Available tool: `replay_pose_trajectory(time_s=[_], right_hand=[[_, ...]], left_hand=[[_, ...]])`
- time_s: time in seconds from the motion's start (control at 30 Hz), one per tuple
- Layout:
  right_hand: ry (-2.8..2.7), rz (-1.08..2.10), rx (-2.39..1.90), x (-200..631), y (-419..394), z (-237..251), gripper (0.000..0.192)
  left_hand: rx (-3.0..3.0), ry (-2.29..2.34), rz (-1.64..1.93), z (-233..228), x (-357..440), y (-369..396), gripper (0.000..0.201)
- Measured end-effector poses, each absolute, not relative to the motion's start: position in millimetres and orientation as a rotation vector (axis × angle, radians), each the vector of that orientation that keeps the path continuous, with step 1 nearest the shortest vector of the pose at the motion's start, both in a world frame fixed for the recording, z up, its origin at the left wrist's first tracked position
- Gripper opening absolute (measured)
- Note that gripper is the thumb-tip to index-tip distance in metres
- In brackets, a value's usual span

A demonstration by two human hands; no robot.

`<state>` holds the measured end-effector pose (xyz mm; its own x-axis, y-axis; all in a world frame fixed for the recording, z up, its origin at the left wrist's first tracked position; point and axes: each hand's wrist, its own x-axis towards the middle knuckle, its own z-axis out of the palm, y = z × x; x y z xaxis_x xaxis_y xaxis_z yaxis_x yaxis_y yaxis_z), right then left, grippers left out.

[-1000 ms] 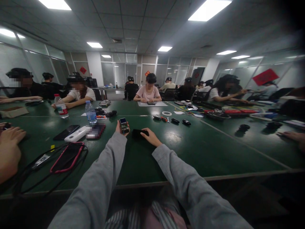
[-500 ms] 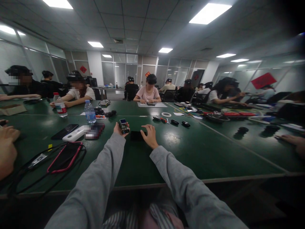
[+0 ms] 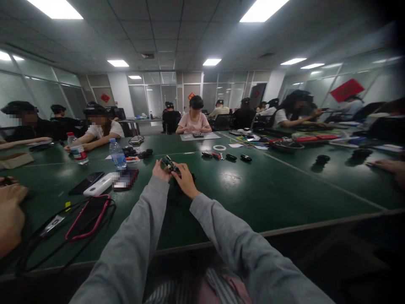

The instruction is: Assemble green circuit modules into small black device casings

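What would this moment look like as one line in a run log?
left hand: holds small dark circuit module | right hand: fingers on module | below: green table

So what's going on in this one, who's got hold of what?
A person in grey sleeves sits at a long green table and holds a small electronic part up between both hands: the left hand grips it and the right hand pinches it from the other side. A dark flat thing lies on the table just under the right hand. Phones, a cable and water bottles lie to the left. Other people work around the table.
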<state>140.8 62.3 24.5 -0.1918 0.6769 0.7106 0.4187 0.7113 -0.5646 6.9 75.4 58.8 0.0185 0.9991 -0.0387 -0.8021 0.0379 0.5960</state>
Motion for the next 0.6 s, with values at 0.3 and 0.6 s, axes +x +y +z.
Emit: replay_pose_trajectory(time_s=[0.3, 0.6], right_hand=[[-1.28, 1.031, -0.671, 161, 86, 36, 0.036], [-0.919, 1.571, -0.634, 176, 93, 39, 0.01]], left_hand=[[0.615, 0.616, 1.413, 55, 7, 78, 0.045], [0.841, 0.714, 1.472, 33, 9, 92, 0.059]])
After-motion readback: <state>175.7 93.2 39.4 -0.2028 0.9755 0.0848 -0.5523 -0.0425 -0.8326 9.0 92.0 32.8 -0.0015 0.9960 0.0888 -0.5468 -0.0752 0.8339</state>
